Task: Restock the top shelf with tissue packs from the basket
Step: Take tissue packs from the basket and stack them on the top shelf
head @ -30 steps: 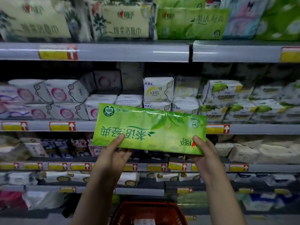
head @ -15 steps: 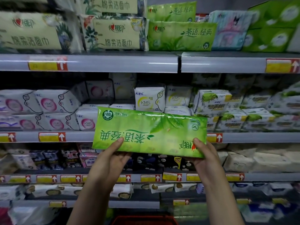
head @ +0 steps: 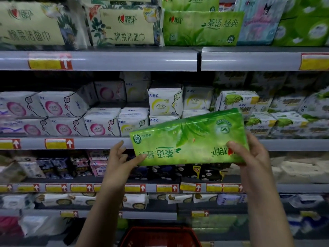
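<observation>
Shop shelving behind. Right hand clamps green tissue pack end; left hand open, thumb perhaps touching corner. Light, soft, slippery film: grip ends.

We see the green tissue pack at centre right wrapped in glossy plastic film, crinkled and catching highlights. The matching green packs at the upper middle carry the same shiny film. The top shelf edge looks like smooth grey metal or plastic with a soft sheen; we cannot tell which. Its price label at upper left seems matt paper. The red basket at the bottom looks like ribbed plastic
</observation>
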